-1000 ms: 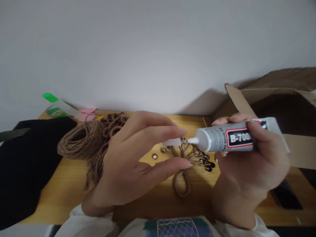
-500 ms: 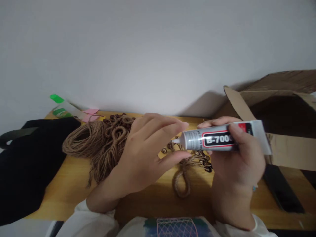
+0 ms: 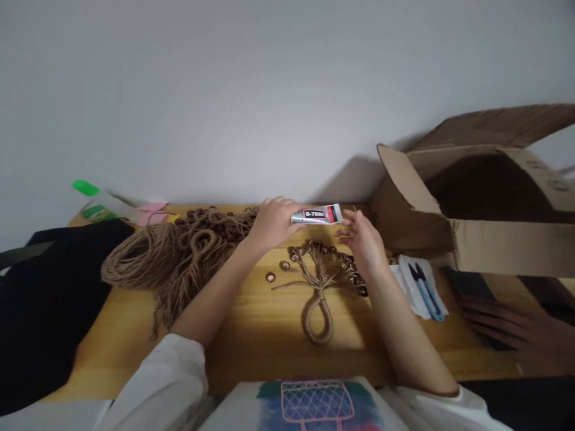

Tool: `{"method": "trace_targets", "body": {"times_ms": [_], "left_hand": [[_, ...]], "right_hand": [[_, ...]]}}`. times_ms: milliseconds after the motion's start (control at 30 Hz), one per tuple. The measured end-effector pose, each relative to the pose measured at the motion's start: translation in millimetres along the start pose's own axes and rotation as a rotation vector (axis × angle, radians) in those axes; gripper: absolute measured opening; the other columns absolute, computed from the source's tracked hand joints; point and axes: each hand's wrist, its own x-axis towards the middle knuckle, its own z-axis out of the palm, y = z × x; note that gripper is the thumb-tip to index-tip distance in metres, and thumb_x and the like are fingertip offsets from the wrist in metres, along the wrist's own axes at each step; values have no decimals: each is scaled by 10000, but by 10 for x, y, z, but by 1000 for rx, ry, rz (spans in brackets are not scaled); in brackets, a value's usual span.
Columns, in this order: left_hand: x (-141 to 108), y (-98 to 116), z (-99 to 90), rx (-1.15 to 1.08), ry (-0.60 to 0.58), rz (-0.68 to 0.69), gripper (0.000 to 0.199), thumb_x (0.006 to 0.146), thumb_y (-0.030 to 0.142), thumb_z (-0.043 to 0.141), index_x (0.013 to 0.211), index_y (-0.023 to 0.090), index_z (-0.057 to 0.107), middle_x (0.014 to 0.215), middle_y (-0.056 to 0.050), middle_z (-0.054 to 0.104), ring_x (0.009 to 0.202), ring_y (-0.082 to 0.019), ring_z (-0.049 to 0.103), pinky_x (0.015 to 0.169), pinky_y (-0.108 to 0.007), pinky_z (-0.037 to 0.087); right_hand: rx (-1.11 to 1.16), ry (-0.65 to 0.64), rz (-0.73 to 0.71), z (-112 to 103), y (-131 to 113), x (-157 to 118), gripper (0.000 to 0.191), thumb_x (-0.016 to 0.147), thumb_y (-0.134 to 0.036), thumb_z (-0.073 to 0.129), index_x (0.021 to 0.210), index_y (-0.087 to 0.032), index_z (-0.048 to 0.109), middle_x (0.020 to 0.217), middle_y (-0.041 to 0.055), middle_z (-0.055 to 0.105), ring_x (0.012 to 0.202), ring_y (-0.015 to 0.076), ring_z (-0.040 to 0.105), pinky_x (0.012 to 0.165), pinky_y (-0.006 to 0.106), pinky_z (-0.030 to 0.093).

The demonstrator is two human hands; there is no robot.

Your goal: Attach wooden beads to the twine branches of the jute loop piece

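My left hand (image 3: 274,222) grips the nozzle end of a silver B-7000 glue tube (image 3: 314,214), held level above the far part of the table. Just right of the tube's flat end, my right hand (image 3: 365,242) has its fingers loosely apart and holds nothing I can see. Below both hands lies a twine piece with a wrapped loop (image 3: 318,323). Its cords fan out away from me, most with small dark wooden rings (image 3: 309,248) at their ends. One loose ring (image 3: 270,277) sits to the left, near a bare cord end (image 3: 287,286).
Left stand a twine coil (image 3: 139,254), a heap of knotted twine pieces (image 3: 202,251), pink paper notes (image 3: 153,212) and black cloth (image 3: 49,299). Right are an open cardboard box (image 3: 507,242), blue-handled snips (image 3: 426,293) on white tissue, and another person's hand (image 3: 503,323) over a dark flat object.
The glue tube has passed from my right hand to my left and moved away from me. My right hand has let go. Another person's hand has appeared at the right.
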Motion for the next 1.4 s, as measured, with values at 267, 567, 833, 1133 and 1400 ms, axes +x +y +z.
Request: {"method": "trace_targets", "body": {"times_ms": [267, 567, 833, 1133, 1400], "left_hand": [[187, -191, 527, 41, -165, -71, 252, 840, 269, 671, 1066, 162, 695, 1095, -120, 703, 1069, -294, 601, 929, -407, 427], [267, -142, 662, -37, -158, -127, 271, 847, 238, 635, 1100, 155, 690, 1141, -126, 694, 1127, -309, 583, 1002, -441, 397], [302, -171, 559, -317, -285, -225, 312, 802, 286, 693, 1070, 128, 721, 1046, -110, 743, 956, -250, 682, 852, -343, 512], [-335, -224, -24, -832, -507, -337, 488, 667, 460, 745, 1038, 143, 740, 984, -70, 763, 882, -201, 693, 786, -264, 519], [-823, -115, -476, -571, -346, -265, 379, 749, 469, 690, 1043, 239, 757, 962, 15, 766, 833, -166, 676, 753, -210, 497]], "right_hand": [[-76, 111, 61, -284, 205, -73, 426, 534, -507, 705, 787, -171, 638, 745, 3, 679, 519, 92, 548, 474, 209, 392], [-67, 110, 89, -304, 272, -93, 370, 524, -474, 695, 735, -174, 651, 699, 5, 681, 524, 104, 539, 501, 220, 385], [-91, 90, 60, -338, 232, -103, 374, 531, -476, 725, 730, -174, 626, 684, 6, 666, 525, 106, 531, 515, 227, 382], [-301, -336, -151, -289, 37, -387, 357, 760, -413, 711, 1045, -215, 630, 1018, 51, 671, 805, 141, 605, 721, 284, 496], [-613, -509, -506, -143, -27, -591, 257, 870, -196, 631, 1117, -259, 604, 1064, 29, 623, 931, 143, 596, 817, 291, 486]]}}
